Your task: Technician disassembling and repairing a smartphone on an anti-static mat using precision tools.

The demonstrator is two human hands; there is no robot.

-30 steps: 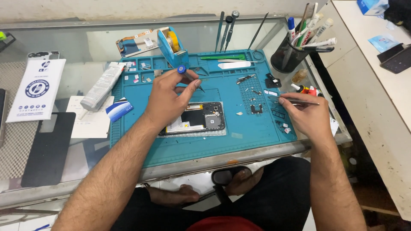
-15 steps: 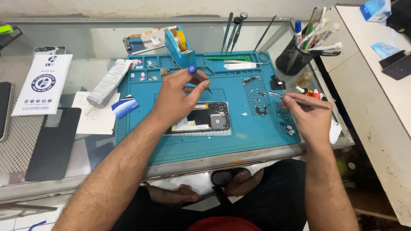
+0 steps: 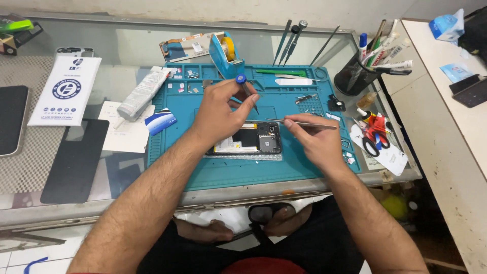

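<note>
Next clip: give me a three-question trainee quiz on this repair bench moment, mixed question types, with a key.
1. True or false: the left hand holds a slim screwdriver with a blue cap over the opened black phone.
2. Which thing does the right hand hold?
A. red-handled scissors
B. thin metal tweezers
C. green plastic pry tool
3. Fill in: the opened phone lies on a ____ silicone work mat.

Key
1. True; the tip points down toward the phone.
2. B; the thin metal tweezers reach left above the phone, while the red-handled scissors lie untouched at the mat's right edge.
3. Teal (blue-green).
</note>
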